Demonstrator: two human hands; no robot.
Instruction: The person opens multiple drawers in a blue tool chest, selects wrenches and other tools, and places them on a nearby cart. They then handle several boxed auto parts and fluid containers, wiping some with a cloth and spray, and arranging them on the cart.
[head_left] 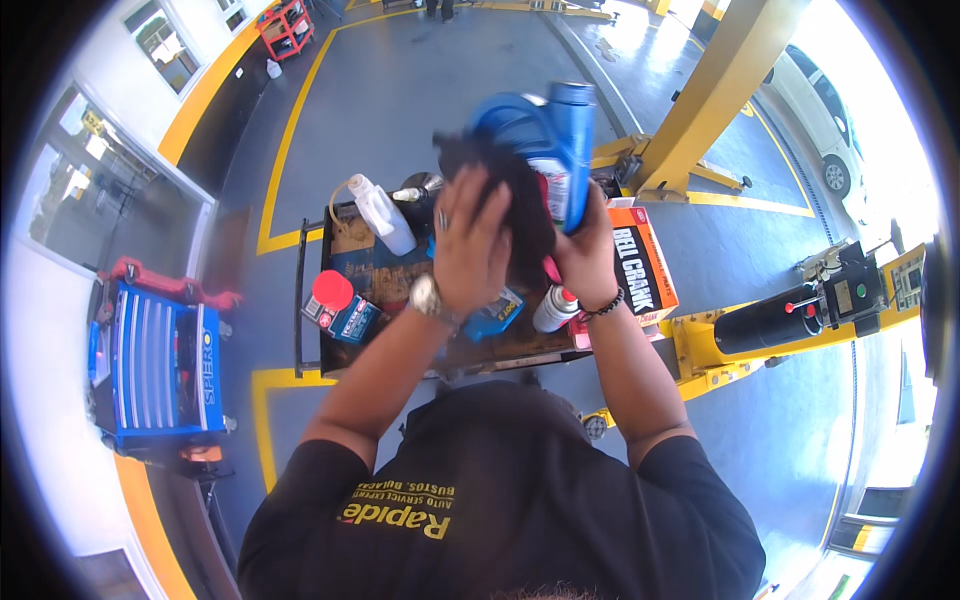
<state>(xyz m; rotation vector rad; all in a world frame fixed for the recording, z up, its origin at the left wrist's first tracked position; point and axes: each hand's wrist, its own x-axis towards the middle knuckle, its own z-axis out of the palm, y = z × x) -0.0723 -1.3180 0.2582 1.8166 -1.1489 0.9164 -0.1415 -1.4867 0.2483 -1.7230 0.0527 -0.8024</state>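
Above a cart, my right hand (588, 258) grips a blue plastic oil jug (574, 125) from its right side. The jug has a round neck, a looped handle and a white and red label. My left hand (472, 235), with a ring and a wristwatch, presses a black cloth (528, 215) against the jug's left side. Its fingers lie over the cloth, which is a little blurred and hides part of the jug. Below my right hand stands a white spray can (555, 308) with a red top. A blue package (495, 316) lies under my left wrist.
The cart (300, 300) also carries a white bottle (383, 215) with a tube, a red-capped container (333, 290) and an orange and black box (643, 262). A yellow lift post (715, 95) rises at right. A blue tool cabinet (150, 365) stands at left.
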